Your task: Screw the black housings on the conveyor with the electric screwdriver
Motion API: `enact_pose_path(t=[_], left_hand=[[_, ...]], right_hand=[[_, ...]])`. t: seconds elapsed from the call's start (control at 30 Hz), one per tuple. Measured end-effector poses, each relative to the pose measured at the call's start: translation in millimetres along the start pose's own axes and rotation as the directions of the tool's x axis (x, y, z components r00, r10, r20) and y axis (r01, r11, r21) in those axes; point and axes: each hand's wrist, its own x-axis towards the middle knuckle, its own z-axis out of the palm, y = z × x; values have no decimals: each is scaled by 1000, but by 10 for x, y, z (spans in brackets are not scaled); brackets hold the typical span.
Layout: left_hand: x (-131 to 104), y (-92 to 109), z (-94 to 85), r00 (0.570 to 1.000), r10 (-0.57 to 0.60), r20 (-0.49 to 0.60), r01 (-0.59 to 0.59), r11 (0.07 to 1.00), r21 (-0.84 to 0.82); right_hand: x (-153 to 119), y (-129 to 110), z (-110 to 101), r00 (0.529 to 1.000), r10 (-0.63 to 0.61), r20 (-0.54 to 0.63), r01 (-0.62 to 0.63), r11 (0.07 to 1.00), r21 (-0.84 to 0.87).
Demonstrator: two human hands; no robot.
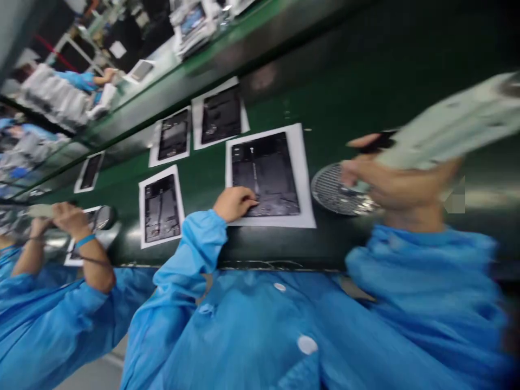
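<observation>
My left hand (234, 202) rests on the near left corner of a dark tablet chassis (266, 174) that lies on a white sheet (305, 179) on the green conveyor belt (337, 97). Its fingers are curled and touch the chassis. My right hand (390, 176) is raised at the right, blurred, and grips a pale green strip-like part (455, 127) with a dark piece at my fingertips. Just below that hand a round metal mesh dish (337, 190) lies on the belt. Both my sleeves are blue.
Several more dark chassis on white sheets (161, 208) (220, 115) (174, 135) lie along the belt to the left. A co-worker in blue at the left holds a tool with both hands (60, 216). Other workers and stacked trays (190, 24) sit across the line.
</observation>
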Motion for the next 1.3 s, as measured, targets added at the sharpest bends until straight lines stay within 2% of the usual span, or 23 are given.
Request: enact_pose_path(t=[0.07, 0.13, 0.23, 0.33, 0.47, 0.6, 0.73, 0.8, 0.93, 1.0, 1.1, 1.3], left_hand=[[14, -14, 8, 998, 16, -63, -21, 996, -87], [17, -1, 40, 997, -8, -74, -5, 985, -173], [-6, 47, 112, 998, -52, -33, 43, 967, -250], [-27, 68, 164, 998, -56, 8, 56, 967, -247], [-40, 68, 187, 999, -27, 19, 30, 988, -149], [-39, 93, 258, 996, 10, -85, -9, 1000, 19], [-70, 73, 343, 989, 18, -144, -6, 996, 86], [-127, 30, 358, 986, 79, -149, -62, 991, 116], [-277, -55, 349, 955, 279, -99, -247, 935, 256], [-299, -72, 352, 939, 337, -71, -296, 894, 336], [-215, -77, 388, 929, 354, -103, -292, 876, 384], [-6, -117, 520, 927, 301, -225, -227, 925, 304]], right_hand=[[21, -23, -47, 1000, -12, -19, 12, 1000, 10], [48, -39, -16, 1000, -7, 11, 7, 999, 49], [69, -69, 37, 999, 14, 33, -16, 998, 60], [66, -85, 35, 999, 25, 41, -27, 998, 62], [63, -76, 12, 999, -7, 47, 4, 997, 76], [64, -81, 19, 999, 19, 47, -21, 998, 51], [67, -91, 28, 999, 27, 44, -30, 998, 58], [68, -98, 28, 999, 25, 35, -27, 997, 66], [42, -128, 64, 999, 46, 26, -49, 994, 99], [11, -144, 133, 997, 71, 38, -75, 988, 133], [-44, -160, 320, 989, 110, 99, -125, 977, 172], [-120, -115, 740, 966, 157, 206, -184, 976, 118]])
